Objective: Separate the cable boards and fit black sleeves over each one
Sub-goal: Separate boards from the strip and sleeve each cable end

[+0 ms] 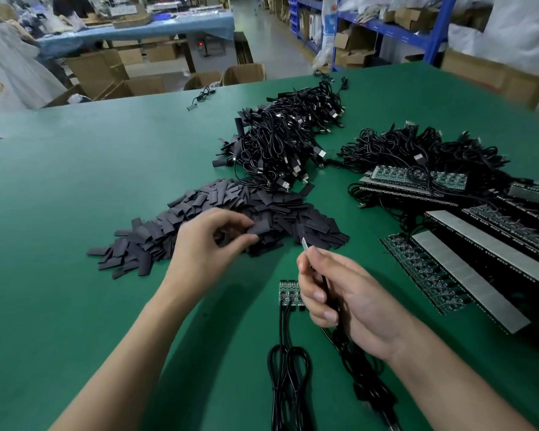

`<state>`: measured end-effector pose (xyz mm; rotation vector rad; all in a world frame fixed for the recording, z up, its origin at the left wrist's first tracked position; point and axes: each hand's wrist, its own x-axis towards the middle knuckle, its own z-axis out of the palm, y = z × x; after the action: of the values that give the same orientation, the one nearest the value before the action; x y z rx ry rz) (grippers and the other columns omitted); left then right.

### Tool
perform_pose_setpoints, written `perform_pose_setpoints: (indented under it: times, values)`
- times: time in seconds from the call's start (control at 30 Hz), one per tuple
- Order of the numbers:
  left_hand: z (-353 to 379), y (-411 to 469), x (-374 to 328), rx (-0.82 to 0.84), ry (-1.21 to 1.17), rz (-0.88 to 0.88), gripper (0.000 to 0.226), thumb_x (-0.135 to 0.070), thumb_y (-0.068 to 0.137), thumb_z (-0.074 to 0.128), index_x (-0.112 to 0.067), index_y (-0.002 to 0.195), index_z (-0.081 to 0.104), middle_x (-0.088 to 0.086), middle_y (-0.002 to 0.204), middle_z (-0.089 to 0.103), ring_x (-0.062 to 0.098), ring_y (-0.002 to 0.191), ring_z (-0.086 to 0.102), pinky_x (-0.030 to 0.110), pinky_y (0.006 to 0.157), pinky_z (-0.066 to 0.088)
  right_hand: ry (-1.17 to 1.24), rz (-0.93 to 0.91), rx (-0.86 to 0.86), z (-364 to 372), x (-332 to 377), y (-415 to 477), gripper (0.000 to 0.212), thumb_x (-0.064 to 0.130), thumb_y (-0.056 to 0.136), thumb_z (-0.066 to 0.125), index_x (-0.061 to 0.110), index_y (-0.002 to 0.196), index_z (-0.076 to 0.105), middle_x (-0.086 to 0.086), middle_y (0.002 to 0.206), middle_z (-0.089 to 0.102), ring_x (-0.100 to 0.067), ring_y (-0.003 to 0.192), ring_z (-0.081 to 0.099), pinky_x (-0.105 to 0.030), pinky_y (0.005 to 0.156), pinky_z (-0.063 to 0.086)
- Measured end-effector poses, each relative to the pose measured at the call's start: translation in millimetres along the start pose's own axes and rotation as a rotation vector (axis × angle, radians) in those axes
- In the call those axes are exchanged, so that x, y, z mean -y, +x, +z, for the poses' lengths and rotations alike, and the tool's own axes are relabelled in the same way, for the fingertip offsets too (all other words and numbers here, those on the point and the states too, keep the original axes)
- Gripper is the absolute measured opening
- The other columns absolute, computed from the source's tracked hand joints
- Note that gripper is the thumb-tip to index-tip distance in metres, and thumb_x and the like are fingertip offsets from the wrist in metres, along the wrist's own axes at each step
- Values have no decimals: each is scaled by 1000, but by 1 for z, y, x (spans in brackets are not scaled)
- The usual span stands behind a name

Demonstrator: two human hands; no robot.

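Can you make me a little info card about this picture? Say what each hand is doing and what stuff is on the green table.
Left hand: pinches a black sleeve at the sleeve pile
Right hand: holds one cable board, tip poking up, cable trailing down
In front: joined boards with cables, lying on the table
Far side: tangled cable heap
Right side: rows of board panels
Table colour: green
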<state>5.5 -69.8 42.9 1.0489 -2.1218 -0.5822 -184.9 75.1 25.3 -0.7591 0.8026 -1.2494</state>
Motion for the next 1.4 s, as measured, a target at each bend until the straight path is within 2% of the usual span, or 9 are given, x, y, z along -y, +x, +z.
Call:
perform_pose_setpoints:
  times: [0.23, 0.5, 0.7, 0.8, 0.87, 0.97, 1.13, 1.23, 1.4]
  values:
    - [-4, -62, -29, 90, -162, 125, 18, -32, 76, 82, -23, 90, 79, -16, 87, 73, 4, 83, 68, 7, 70, 39, -185, -24, -79, 9, -6, 1, 21, 41, 92, 69, 21, 88, 64, 5, 62, 43, -8, 43, 33, -18, 43, 33]
    - [5, -80, -24, 64, -175, 147, 19, -22, 80, 84, -27, 97, 76, -19, 94, 72, 5, 91, 69, 21, 72, 50, -329, -36, -62, 12, -10, 0, 23, 34, 101, 64, 20, 83, 60, 4, 62, 44, -9, 43, 34, -19, 45, 32]
    - [10, -81, -22, 48, -231, 155, 21, -31, 81, 84, -24, 101, 80, -15, 91, 73, 9, 86, 70, 20, 72, 51, -372, -40, -62, 13, -14, 2, 21, 31, 102, 63, 24, 82, 63, 5, 61, 46, -9, 43, 37, -19, 46, 35]
    - [8, -81, -20, 31, -217, 153, 18, -32, 83, 83, -25, 99, 81, -17, 94, 74, 7, 89, 71, 22, 74, 53, -373, -26, -79, 14, -12, 2, 30, 47, 101, 58, 23, 85, 64, 4, 62, 48, -10, 44, 37, -22, 47, 35]
    - [5, -81, -16, 5, -213, 128, 17, -31, 82, 83, -23, 98, 82, -17, 96, 74, 7, 92, 71, 22, 76, 53, -320, -12, -103, 13, -11, 2, 50, 62, 101, 47, 18, 92, 67, 1, 62, 48, -13, 45, 37, -24, 47, 35]
    - [1, -81, -13, -31, -238, 79, 16, -25, 81, 81, -22, 96, 82, -16, 96, 75, 7, 94, 71, 20, 81, 52, -297, -24, -110, 12, -7, 1, 53, 59, 104, 42, 14, 88, 64, 1, 61, 43, -14, 47, 35, -23, 47, 32]
    - [-2, -81, -14, -50, -217, 89, 14, -21, 81, 80, -17, 94, 82, -12, 98, 75, 7, 96, 71, 18, 88, 51, -608, -78, -82, 12, -6, 0, 35, 39, 99, 52, 17, 73, 46, 6, 60, 32, -15, 50, 29, -27, 47, 28]
    - [-2, -81, -15, -57, -196, 92, 15, -22, 81, 81, -17, 94, 82, -10, 97, 72, 7, 95, 69, 14, 86, 47, -738, -93, -65, 13, -8, -1, 35, 44, 97, 54, 20, 73, 46, 7, 60, 30, -16, 54, 26, -40, 50, 22]
    - [-4, -81, -13, -53, -186, 82, 15, -27, 81, 84, -21, 95, 82, -10, 97, 68, 12, 96, 67, 19, 87, 48, -858, -103, -58, 11, -9, -1, 37, 50, 95, 52, 20, 74, 45, 7, 59, 34, -13, 52, 31, -34, 51, 27]
